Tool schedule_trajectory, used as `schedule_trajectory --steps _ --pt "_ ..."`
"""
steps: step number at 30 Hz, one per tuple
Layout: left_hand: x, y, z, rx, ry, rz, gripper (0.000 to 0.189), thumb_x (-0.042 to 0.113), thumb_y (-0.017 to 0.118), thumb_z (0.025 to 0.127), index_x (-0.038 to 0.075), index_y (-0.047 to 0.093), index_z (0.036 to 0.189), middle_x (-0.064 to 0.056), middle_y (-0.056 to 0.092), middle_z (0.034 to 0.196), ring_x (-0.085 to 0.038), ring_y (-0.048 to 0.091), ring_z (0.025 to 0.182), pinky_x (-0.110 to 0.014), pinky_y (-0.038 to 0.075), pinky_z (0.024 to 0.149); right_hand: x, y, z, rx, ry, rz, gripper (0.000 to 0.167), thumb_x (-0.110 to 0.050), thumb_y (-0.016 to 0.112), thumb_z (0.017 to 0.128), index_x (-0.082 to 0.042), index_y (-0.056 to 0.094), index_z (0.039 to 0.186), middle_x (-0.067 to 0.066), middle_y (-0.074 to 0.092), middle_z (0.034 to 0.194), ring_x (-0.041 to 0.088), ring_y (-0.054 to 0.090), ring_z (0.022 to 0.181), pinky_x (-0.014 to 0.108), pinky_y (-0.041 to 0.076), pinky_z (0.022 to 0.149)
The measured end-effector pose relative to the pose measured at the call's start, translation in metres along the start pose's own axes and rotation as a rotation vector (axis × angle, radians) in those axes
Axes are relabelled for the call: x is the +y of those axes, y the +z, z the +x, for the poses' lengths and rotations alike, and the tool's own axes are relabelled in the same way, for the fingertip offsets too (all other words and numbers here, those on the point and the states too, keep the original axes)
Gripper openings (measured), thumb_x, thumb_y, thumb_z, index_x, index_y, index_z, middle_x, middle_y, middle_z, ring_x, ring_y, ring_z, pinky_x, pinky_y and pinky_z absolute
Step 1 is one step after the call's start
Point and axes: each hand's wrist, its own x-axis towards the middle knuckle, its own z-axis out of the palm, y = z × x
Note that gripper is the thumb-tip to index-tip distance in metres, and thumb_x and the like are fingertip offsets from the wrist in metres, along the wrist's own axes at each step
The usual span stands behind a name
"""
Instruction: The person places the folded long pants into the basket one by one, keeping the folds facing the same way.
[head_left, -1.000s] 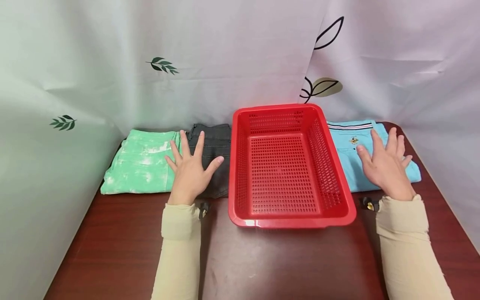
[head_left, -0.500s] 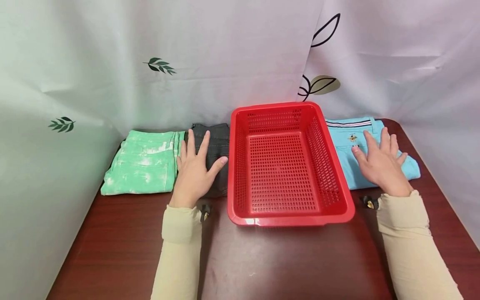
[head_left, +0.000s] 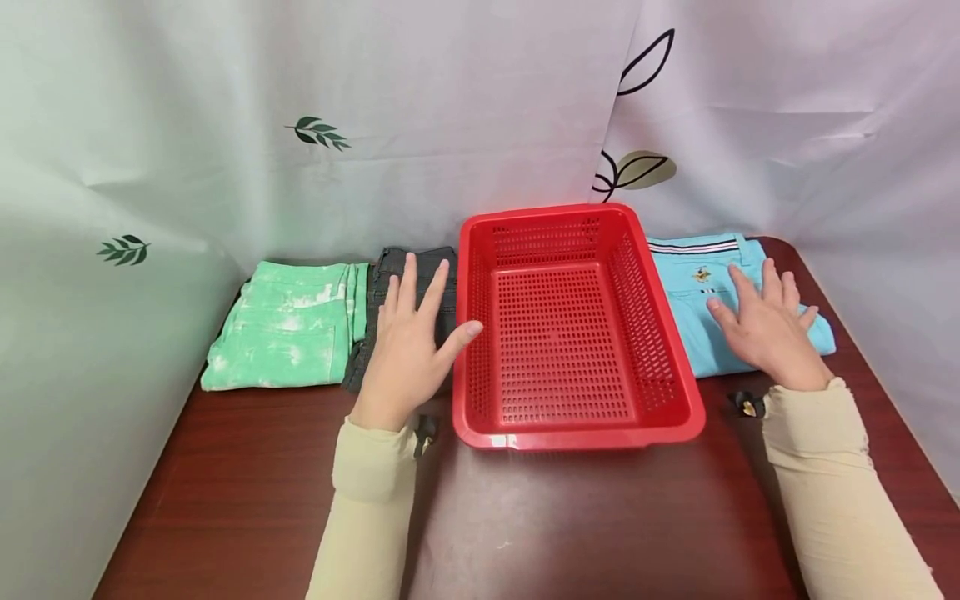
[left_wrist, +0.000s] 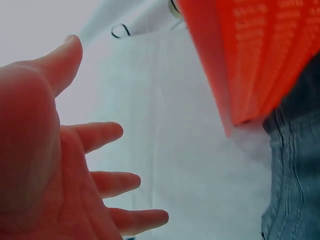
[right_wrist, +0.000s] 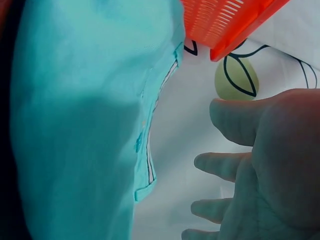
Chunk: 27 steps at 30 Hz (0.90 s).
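Note:
My left hand (head_left: 408, 354) has its fingers spread and hovers over folded dark grey trousers (head_left: 431, 271), hiding part of them. Its thumb tip overlaps the left rim of a red plastic basket (head_left: 577, 438) in the head view. On the other side, my right hand (head_left: 776, 333) is spread over folded light blue trousers (head_left: 693, 333) with a striped waistband and a small emblem. Neither hand holds anything. Both wrist views show the palms bare, with the grey trousers (left_wrist: 295, 175) and the blue trousers (right_wrist: 80, 125) apart from the fingers.
Folded green trousers (head_left: 277, 329) with white patches lie at the far left, beside the grey pair. The dark red wooden table (head_left: 225, 492) meets a pale curtain (head_left: 450, 100) with leaf prints behind and at both sides. Slotted walls surround the basket's hollow middle.
My left hand has moved right, from between the green and grey trousers toward the basket's left rim. The right hand has shifted only slightly. The basket and trousers stay in place.

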Motion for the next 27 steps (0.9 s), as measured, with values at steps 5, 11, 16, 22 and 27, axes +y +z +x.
schedule_trajectory --steps 5,11,16,22,27 --pt "0.011 0.003 -0.003 -0.012 0.038 0.002 0.084 0.066 0.054 0.094 0.03 0.019 0.162 -0.009 0.0 0.169 -0.046 0.006 0.151 -0.07 0.016 0.114 0.002 0.001 0.002 -0.028 -0.002 -0.021 0.075 -0.038 0.045 0.104 0.002 0.012 0.158 0.037 -0.013 0.158 0.057 -0.016 0.144 0.083 -0.009 0.1" --pt "0.021 0.002 -0.01 -0.044 0.05 0.003 0.083 0.064 0.055 0.094 0.033 0.017 0.162 -0.004 -0.003 0.169 -0.045 0.006 0.151 -0.07 0.017 0.113 0.006 0.003 0.005 -0.059 0.002 -0.05 0.074 -0.036 0.047 0.103 0.002 0.014 0.158 0.038 -0.011 0.157 0.058 -0.015 0.143 0.084 -0.008 0.1" --pt "0.03 -0.002 -0.018 -0.06 0.087 0.02 0.085 0.062 0.058 0.094 0.031 0.018 0.162 -0.005 -0.003 0.169 -0.043 0.003 0.152 -0.067 0.015 0.115 0.014 0.005 0.005 -0.083 -0.002 -0.054 0.073 -0.035 0.05 0.103 0.001 0.017 0.157 0.04 -0.009 0.156 0.06 -0.015 0.142 0.084 -0.008 0.099" --pt "0.049 -0.004 -0.027 -0.082 0.155 0.03 0.086 0.065 0.057 0.093 0.034 0.015 0.162 -0.005 -0.003 0.169 -0.043 0.003 0.152 -0.065 0.015 0.116 0.019 0.009 0.006 -0.123 -0.006 -0.079 0.074 -0.037 0.051 0.102 -0.001 0.018 0.157 0.041 -0.01 0.156 0.062 -0.015 0.141 0.083 -0.01 0.099" --pt "0.062 -0.004 -0.033 -0.089 0.207 0.033 0.087 0.064 0.058 0.093 0.031 0.018 0.162 -0.003 -0.004 0.169 -0.042 0.003 0.152 -0.065 0.015 0.116 0.021 0.01 0.006 -0.153 -0.011 -0.096 0.073 -0.038 0.05 0.102 -0.001 0.018 0.157 0.043 -0.006 0.154 0.066 -0.011 0.139 0.083 -0.01 0.1"
